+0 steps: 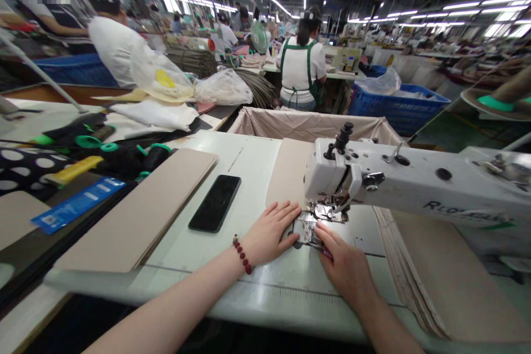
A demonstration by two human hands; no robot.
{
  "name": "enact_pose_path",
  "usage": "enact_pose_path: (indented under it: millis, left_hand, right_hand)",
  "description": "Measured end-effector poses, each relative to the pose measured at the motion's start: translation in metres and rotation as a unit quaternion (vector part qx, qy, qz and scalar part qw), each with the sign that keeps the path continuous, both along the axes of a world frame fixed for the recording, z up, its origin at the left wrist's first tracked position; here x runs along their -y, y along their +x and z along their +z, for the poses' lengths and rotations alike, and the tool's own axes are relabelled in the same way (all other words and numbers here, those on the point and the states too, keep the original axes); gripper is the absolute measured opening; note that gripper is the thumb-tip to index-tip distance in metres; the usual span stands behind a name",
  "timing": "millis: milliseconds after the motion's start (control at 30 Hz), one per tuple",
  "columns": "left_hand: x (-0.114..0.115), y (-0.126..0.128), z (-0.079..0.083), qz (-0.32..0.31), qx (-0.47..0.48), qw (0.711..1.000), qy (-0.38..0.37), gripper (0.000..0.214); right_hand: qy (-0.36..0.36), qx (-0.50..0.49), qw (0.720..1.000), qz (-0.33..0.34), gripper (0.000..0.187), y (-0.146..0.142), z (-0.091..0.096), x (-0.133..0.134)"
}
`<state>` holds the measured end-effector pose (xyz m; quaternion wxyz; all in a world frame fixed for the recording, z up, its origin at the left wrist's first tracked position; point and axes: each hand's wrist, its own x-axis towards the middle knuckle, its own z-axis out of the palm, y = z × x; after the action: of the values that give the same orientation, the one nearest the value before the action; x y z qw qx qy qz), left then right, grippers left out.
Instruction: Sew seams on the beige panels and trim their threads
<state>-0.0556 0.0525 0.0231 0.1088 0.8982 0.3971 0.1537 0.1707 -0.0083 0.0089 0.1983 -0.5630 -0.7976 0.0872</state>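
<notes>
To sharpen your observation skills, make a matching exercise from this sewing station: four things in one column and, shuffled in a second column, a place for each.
Things:
1 smartphone
2 red beaded bracelet
3 blue plastic crate
4 right hand

Places:
A on the wrist of the left hand
B lying on the white sewing table
C beyond the table, beside a co-worker in a green apron
D on a shiny metal piece under the sewing machine

Pairs: 1-B, 2-A, 3-C, 4-D
</notes>
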Motion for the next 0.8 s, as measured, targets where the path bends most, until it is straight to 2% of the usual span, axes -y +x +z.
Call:
enact_pose_path:
  millis: [300, 567, 700, 800]
  left_hand:
    - [0.002, 0.000, 0.002, 0.003, 0.003, 1.000, 0.011, 0.056]
    - [0.002, 0.001, -0.001, 0.035, -0.007, 0.998, 0.043, 0.073]
    - [-0.001, 0.001, 0.007, 0.106, -0.008, 0.992, 0.070, 0.045]
    - [0.003, -0.006, 0.009, 0.178, -0.017, 0.980, 0.087, 0.038]
  right_hand:
    - [0.000, -0.005, 1.000, -0.005, 0.049, -0.002, 0.001, 0.000]
    - [-0.001, -0.001, 1.000, -0.022, 0.046, -0.005, 0.006, 0.003]
    - [-0.007, -0.008, 1.000, -0.027, 0.045, -0.005, 0.009, 0.003]
    - [-0.015, -0.016, 1.000, -0.022, 0.045, -0.004, 0.014, 0.003]
